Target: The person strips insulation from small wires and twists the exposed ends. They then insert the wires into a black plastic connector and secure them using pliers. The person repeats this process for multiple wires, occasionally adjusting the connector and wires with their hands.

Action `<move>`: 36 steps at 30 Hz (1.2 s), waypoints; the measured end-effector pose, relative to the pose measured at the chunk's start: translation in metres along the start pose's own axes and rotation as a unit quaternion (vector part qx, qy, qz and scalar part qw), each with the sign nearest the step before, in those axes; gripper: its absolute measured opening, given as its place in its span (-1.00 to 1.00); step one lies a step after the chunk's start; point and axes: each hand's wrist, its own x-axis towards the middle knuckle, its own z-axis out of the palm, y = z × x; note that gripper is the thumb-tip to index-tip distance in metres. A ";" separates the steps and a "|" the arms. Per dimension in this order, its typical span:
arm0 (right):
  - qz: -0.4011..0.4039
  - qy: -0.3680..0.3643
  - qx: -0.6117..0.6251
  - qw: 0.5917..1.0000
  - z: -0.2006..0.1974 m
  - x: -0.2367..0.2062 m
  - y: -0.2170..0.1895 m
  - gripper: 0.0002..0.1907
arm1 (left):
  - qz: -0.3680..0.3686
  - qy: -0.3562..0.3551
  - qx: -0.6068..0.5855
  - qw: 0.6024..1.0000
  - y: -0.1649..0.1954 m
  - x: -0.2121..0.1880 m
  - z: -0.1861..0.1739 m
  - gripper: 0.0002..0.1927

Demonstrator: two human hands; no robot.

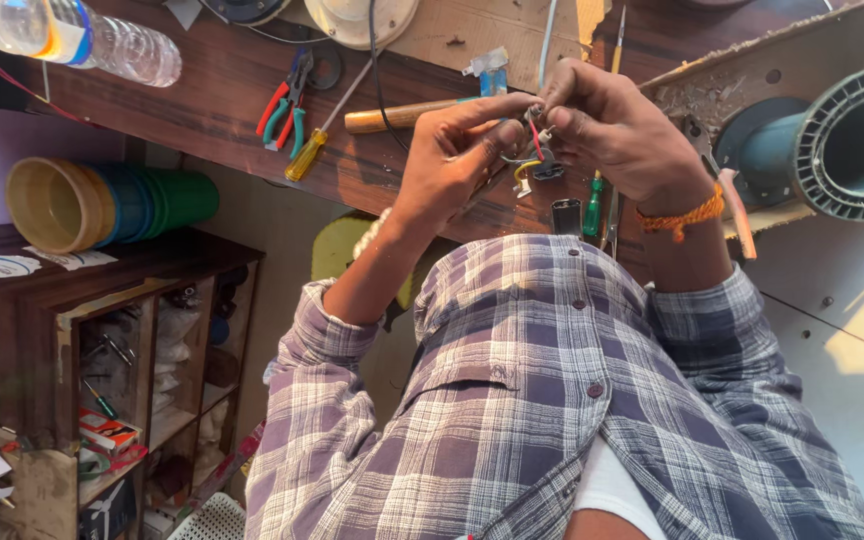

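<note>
Plaid shirt (pixel 542 400) in purple and grey fills the near foreground, sleeves rolled to the forearms; beyond it both hands meet above the edge of a dark wooden workbench (pixel 212 100); the left hand (pixel 457 150) is curled nearly closed, finger and thumb pinching a small bundle of red, yellow and white wires (pixel 532 145); the right hand (pixel 612 125), an orange thread bracelet (pixel 687 215) at its wrist, is likewise closed, fingertips gripping the same wires from the right; the bundle hangs between the two hands just above the bench; farther left on the bench lie red-and-green-handled pliers (pixel 285 105) beside a yellow-handled screwdriver (pixel 317 140); a clear plastic bottle (pixel 82 40) rests at far left; a grey ribbed spool (pixel 842 140) sits at far right.
</note>
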 end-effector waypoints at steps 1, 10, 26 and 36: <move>-0.009 0.026 -0.056 0.998 0.003 -0.002 -0.001 -0.85 | -0.007 0.008 -0.024 1.000 0.000 0.000 -0.001 -0.70; -0.206 0.182 -0.318 0.907 0.042 -0.007 -0.033 -0.87 | 0.065 0.118 0.159 0.978 0.033 0.001 -0.010 -0.71; -0.173 0.260 -0.453 0.835 0.071 0.012 -0.004 -0.85 | 0.336 0.306 0.380 0.806 -0.009 0.003 0.025 -0.60; -0.194 0.244 -0.584 0.749 0.067 -0.011 -0.012 -0.83 | 0.310 0.255 0.316 0.860 -0.010 -0.010 0.041 -0.66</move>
